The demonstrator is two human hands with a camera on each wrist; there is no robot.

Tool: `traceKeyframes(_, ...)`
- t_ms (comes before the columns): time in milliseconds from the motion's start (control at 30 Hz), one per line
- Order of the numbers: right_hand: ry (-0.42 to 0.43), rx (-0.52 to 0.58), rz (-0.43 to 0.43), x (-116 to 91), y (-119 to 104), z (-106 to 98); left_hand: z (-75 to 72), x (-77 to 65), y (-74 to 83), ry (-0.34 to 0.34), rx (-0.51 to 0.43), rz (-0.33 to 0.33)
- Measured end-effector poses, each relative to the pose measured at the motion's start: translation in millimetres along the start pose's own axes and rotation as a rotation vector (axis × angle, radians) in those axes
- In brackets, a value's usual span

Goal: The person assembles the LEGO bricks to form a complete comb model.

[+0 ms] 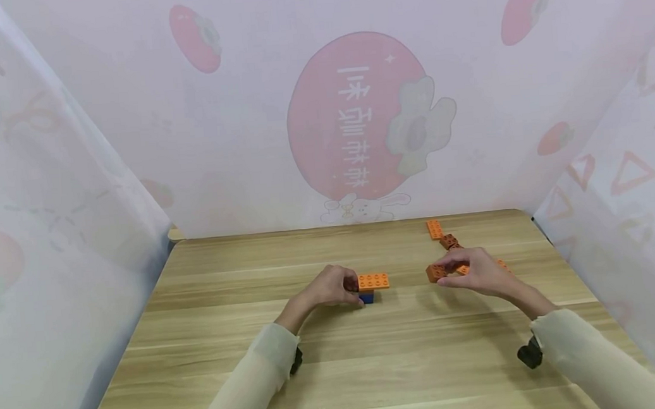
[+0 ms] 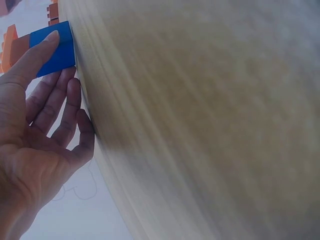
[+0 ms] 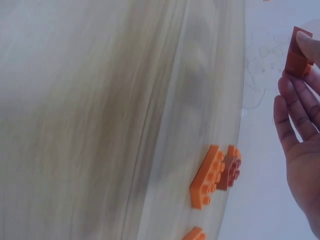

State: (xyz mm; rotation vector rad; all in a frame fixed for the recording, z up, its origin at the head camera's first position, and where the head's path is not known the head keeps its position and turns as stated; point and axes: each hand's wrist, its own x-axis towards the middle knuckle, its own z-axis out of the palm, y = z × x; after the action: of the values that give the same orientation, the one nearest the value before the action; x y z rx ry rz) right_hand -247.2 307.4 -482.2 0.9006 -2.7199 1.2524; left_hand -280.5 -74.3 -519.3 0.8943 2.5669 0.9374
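Head view: left hand [image 1: 331, 286] grips one brick stack [image 1: 373, 282], right hand [image 1: 479, 272] one brown brick [image 1: 436, 273].

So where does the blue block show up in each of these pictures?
Head: just right of centre, in the lower half, below the orange plate; the blue block is at the fingertips of the left hand.
Left wrist: near the upper-left corner, with the thumb across it.
Right wrist: not in it.
Shared landmark: the wooden tabletop, visible in all three.

Wood-grain tabletop [image 1: 424, 362], pale backdrop [image 1: 243, 140] — pink strawberry print [image 1: 195, 39], large circle [image 1: 321, 116].
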Motion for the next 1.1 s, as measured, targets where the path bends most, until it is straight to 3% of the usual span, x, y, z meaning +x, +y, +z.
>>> traceKeyframes(467,-0.021,0.032,-0.024,24.0,-16.0,20.3,-0.7,-0.8,0.6,0.001,-0.013,-0.008)
traceKeyframes(767,0.013,0.046,-0.118,39.0,-26.9,36.9,-1.4,-1.4,1.0,-0.006,-0.014,-0.012)
traceKeyframes(1100,-0.005,0.017,-0.115,54.8,-41.9,52.8,-0.6,-0.1,-1.2,-0.007,-0.004,-0.004)
